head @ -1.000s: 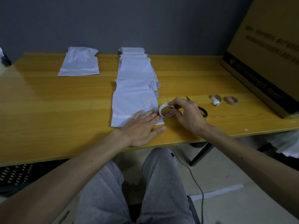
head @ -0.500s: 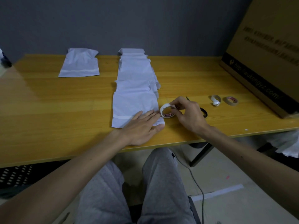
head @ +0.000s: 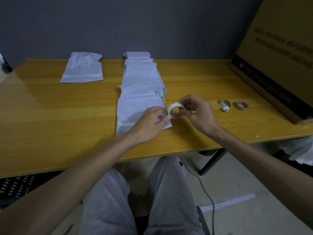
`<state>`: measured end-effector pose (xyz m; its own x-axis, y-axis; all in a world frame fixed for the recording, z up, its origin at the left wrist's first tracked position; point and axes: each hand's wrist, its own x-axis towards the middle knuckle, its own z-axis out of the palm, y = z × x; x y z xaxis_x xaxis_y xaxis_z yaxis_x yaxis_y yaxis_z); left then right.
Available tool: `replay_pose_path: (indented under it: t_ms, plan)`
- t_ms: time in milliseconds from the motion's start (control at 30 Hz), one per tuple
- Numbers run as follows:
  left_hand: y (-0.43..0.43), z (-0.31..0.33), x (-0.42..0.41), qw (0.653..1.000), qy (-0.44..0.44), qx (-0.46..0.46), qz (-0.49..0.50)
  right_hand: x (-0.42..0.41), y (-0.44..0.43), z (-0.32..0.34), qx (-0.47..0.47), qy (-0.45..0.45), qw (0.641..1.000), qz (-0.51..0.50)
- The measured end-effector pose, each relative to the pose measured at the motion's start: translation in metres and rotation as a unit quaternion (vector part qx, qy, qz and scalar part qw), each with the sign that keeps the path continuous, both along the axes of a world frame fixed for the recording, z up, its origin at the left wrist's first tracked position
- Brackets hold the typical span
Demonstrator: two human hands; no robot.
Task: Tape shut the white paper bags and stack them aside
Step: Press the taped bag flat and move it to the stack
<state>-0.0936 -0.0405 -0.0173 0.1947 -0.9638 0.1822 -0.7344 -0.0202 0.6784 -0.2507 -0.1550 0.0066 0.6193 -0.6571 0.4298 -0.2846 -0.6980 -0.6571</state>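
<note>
1. Wooden table [head: 50,116], where we sit.
2. Row of white paper bags [head: 140,92], overlapping, running from near us to the far edge at the centre.
3. Single white bag [head: 83,70], far left, well apart from the row.
4. Tape roll [head: 174,109], held on edge just right of the nearest bag. Our right hand [head: 201,114] pinches it. Our left hand [head: 149,124], blurred, meets it at the fingertips.
5. Two smaller rolls [head: 225,105], side by side, further right.
6. Cardboard box [head: 279,56], at the table's right end.
</note>
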Motion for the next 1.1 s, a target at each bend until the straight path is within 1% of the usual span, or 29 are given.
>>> replay_pose_path:
  t_ms: [33,100,133,167,267,367,400,467,533,567,600,633,733,800,867,933,1000,1100]
  plan:
    - [-0.003,0.004,0.001,0.999,0.035,-0.018,0.02,0.0,-0.002,0.003,0.004,0.0,1.0,-0.001]
    - [-0.007,0.017,0.001,0.992,0.117,-0.041,0.026,0.002,-0.004,0.006,0.012,0.003,1.0,0.008]
    - [-0.011,0.023,0.001,0.989,0.139,-0.046,0.026,0.002,-0.005,0.006,0.016,0.003,1.0,0.016]
    - [-0.014,0.028,0.0,0.989,0.137,-0.048,0.03,0.003,-0.005,0.007,0.018,0.001,1.0,0.023]
    - [-0.024,0.037,-0.002,0.994,0.091,-0.052,0.037,0.005,-0.007,0.008,0.033,-0.001,0.999,0.026]
    - [-0.03,0.038,-0.001,0.996,0.067,-0.045,0.046,0.001,-0.012,0.01,0.049,0.024,0.998,0.017]
    - [-0.031,0.037,-0.001,0.996,0.063,-0.041,0.05,-0.003,-0.015,0.01,0.043,0.05,0.998,-0.001]
    - [-0.032,0.035,-0.002,0.996,0.061,-0.038,0.057,-0.016,-0.025,0.005,-0.003,0.144,0.986,-0.078]
    - [-0.033,0.034,-0.003,0.996,0.059,-0.04,0.06,-0.031,-0.034,-0.001,-0.035,0.263,0.951,-0.16]
    - [-0.033,0.033,-0.004,0.996,0.058,-0.04,0.061,-0.038,-0.036,-0.005,-0.04,0.307,0.933,-0.183]
    - [-0.034,0.033,-0.005,0.996,0.058,-0.04,0.062,-0.043,-0.037,-0.008,-0.043,0.332,0.922,-0.193]
    - [-0.035,0.033,-0.006,0.995,0.06,-0.041,0.062,-0.047,-0.037,-0.01,-0.042,0.34,0.92,-0.191]
    - [-0.039,0.034,-0.01,0.995,0.066,-0.04,0.064,-0.049,-0.033,-0.008,-0.022,0.297,0.941,-0.162]
    - [-0.041,0.036,-0.013,0.995,0.064,-0.042,0.067,-0.049,-0.03,-0.006,-0.022,0.287,0.945,-0.153]
    - [-0.042,0.037,-0.013,0.995,0.061,-0.044,0.071,-0.05,-0.027,-0.007,-0.027,0.3,0.94,-0.164]
    - [-0.041,0.039,-0.012,0.994,0.059,-0.045,0.078,-0.05,-0.027,-0.005,-0.025,0.337,0.925,-0.174]
    - [-0.039,0.04,-0.01,0.993,0.062,-0.047,0.087,-0.048,-0.027,0.001,-0.017,0.383,0.907,-0.171]
    - [-0.036,0.04,-0.007,0.991,0.071,-0.048,0.098,-0.042,-0.025,0.011,0.01,0.415,0.897,-0.154]
